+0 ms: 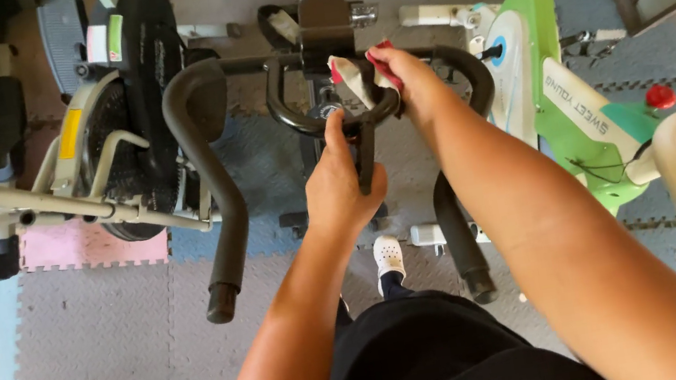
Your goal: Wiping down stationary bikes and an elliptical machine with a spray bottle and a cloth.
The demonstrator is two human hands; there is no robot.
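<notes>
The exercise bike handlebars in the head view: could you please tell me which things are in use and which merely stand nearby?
In use:
black handlebars
red and white cloth
left hand gripping the centre bar
right hand holding the cloth

Nearby:
green and white exercise bike
beige machine
foam floor mats

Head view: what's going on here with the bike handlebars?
A person stands over a black exercise bike's handlebars. The left hand grips the short centre bar of the handlebars, while the right hand presses a red and white cloth against the inner loop near the stem. A green and white exercise bike stands to the right, another machine to the left, all on foam floor mats.
</notes>
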